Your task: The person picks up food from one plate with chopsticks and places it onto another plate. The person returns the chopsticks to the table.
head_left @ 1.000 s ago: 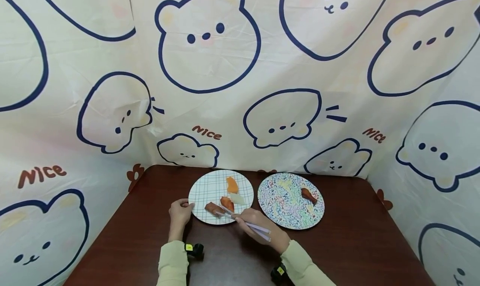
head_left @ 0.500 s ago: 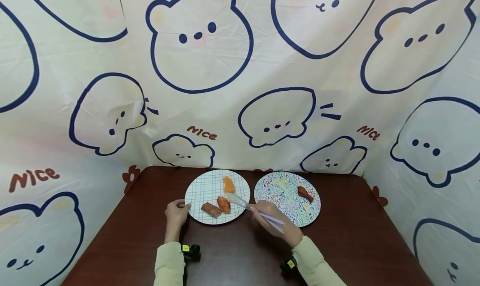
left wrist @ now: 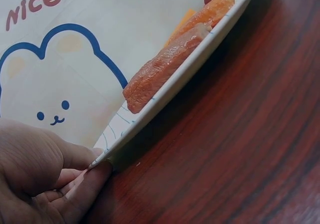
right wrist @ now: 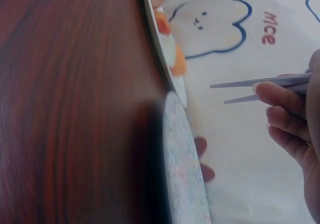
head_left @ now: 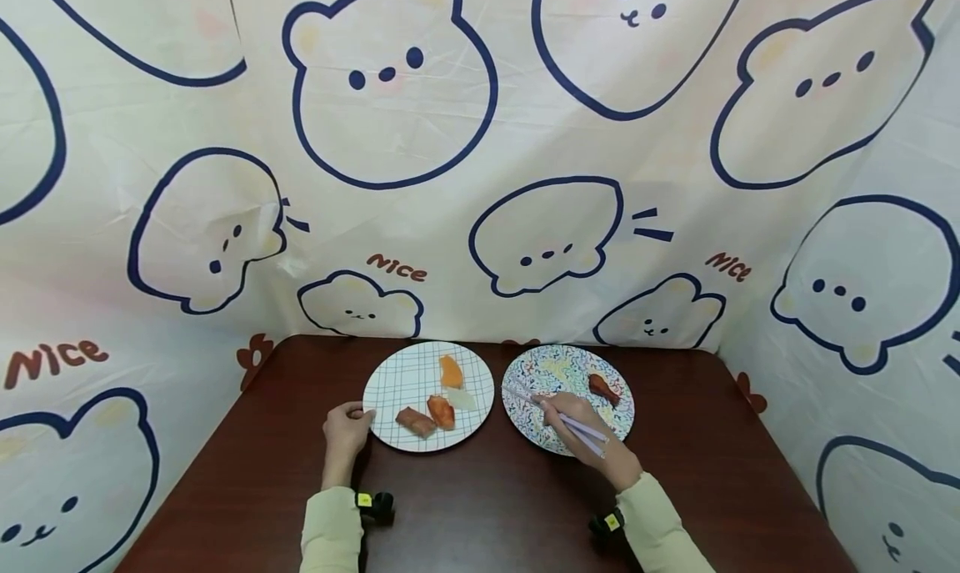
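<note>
My left hand (head_left: 347, 429) pinches the left rim of a white plate with a grid pattern (head_left: 397, 373); the left wrist view shows thumb above and fingers below the rim. On that plate lie a brown piece of meat (head_left: 416, 422), an orange-brown chicken piece (head_left: 441, 412), a pale translucent slice (head_left: 461, 399) and an orange slice (head_left: 451, 371). My right hand (head_left: 581, 427) holds a pair of light purple chopsticks (right wrist: 255, 82) over a speckled multicolour plate (head_left: 536, 369). Their tips are apart, with nothing between them. A drumstick (head_left: 603, 389) lies on the speckled plate.
Both plates stand side by side near the back of a dark brown wooden table (head_left: 450, 506). A cloth with bear drawings (head_left: 390, 139) hangs behind and on both sides. Each wrist wears a small black camera (head_left: 377, 508).
The chopsticks were over the meat, then at the pale slice, and have moved right, over the speckled plate. The pale slice lies on the grid plate. The left hand keeps its hold.
</note>
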Demonstrator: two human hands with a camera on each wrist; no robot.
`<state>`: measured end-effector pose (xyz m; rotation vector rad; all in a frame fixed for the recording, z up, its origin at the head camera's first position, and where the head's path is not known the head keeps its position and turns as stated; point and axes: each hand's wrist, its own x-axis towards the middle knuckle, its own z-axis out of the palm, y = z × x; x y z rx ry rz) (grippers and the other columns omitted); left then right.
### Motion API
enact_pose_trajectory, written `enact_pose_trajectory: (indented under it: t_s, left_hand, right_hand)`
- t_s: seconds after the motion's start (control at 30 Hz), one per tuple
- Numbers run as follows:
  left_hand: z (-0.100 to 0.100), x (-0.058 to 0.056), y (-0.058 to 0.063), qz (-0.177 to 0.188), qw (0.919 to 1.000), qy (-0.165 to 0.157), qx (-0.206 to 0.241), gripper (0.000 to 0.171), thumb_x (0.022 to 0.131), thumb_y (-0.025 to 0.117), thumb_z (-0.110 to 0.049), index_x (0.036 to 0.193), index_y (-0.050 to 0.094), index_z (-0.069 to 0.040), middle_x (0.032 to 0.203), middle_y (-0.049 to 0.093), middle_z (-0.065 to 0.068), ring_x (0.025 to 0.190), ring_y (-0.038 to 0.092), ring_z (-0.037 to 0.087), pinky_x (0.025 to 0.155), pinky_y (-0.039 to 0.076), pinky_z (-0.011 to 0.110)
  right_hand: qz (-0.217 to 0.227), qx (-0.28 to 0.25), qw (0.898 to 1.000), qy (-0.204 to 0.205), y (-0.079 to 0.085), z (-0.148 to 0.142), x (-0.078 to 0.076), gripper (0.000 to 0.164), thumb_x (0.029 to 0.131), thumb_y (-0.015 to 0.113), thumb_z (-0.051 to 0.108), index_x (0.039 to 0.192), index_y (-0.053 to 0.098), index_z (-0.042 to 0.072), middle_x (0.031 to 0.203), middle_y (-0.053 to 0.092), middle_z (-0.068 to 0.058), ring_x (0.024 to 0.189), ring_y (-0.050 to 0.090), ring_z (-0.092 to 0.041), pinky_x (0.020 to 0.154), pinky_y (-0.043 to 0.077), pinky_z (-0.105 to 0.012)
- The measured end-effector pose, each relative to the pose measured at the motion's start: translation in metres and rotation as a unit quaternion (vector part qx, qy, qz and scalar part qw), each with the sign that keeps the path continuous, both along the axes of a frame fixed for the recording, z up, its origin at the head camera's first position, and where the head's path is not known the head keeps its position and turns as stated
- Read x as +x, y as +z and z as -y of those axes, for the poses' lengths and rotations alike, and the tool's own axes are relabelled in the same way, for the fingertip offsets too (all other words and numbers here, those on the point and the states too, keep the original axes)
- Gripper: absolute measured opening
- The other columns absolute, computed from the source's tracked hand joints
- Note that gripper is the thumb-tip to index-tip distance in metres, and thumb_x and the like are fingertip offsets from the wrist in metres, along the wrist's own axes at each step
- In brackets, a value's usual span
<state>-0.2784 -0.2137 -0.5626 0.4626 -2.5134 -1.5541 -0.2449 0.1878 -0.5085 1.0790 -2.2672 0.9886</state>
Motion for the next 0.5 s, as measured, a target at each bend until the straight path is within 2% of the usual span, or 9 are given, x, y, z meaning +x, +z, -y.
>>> enact_pose_trajectory:
  t_s: [0.13,0.3,0.4,0.47,0.5]
  left_hand:
    - [0.001,0.0,-0.002,0.004,1.0,-0.002,0.004,0.039,0.1,0.061,-0.013,0.129,0.06,0.012,0.114,0.06,0.029,0.108,0.057,0.045,0.086,0.049,0.055]
    - [0.001,0.001,-0.003,0.004,1.0,-0.002,0.006,0.039,0.1,0.061,-0.013,0.129,0.06,0.013,0.114,0.06,0.029,0.11,0.054,0.045,0.087,0.049,0.056]
    - [0.001,0.0,-0.003,0.0,1.0,0.0,0.001,0.039,0.099,0.062,-0.013,0.128,0.06,0.012,0.114,0.061,0.029,0.109,0.054,0.045,0.087,0.049,0.056]
    - [0.0,0.0,-0.002,-0.002,1.0,0.001,-0.001,0.039,0.099,0.062,-0.013,0.129,0.06,0.012,0.114,0.061,0.029,0.109,0.055,0.045,0.087,0.049,0.056]
    - [0.0,0.0,-0.001,-0.002,1.0,0.002,-0.001,0.039,0.099,0.062,-0.013,0.129,0.06,0.012,0.115,0.061,0.03,0.109,0.055,0.045,0.087,0.049,0.056]
  right_hand:
    - [0.028,-0.004,0.999,-0.044,0.0,-0.016,-0.001,0.031,0.1,0.057,-0.004,0.08,0.066,0.019,0.073,0.061,0.012,0.071,0.057,-0.003,0.064,0.05,-0.023]
    - [0.036,0.001,0.996,-0.085,0.002,-0.038,-0.002,0.035,0.102,0.056,0.002,0.074,0.064,0.021,0.075,0.066,0.008,0.081,0.068,-0.014,0.068,0.054,-0.027]
    - [0.037,0.006,0.995,-0.097,0.003,-0.05,-0.003,0.035,0.104,0.054,0.003,0.075,0.065,0.02,0.075,0.066,0.002,0.075,0.064,-0.013,0.065,0.052,-0.026]
    - [0.036,0.009,0.994,-0.099,0.002,-0.058,-0.003,0.034,0.104,0.053,0.003,0.076,0.067,0.018,0.081,0.07,-0.001,0.079,0.065,-0.011,0.067,0.052,-0.025]
    - [0.039,0.008,0.994,-0.099,0.001,-0.061,-0.003,0.032,0.105,0.053,0.004,0.079,0.068,0.016,0.08,0.07,-0.002,0.076,0.063,-0.01,0.064,0.051,-0.025]
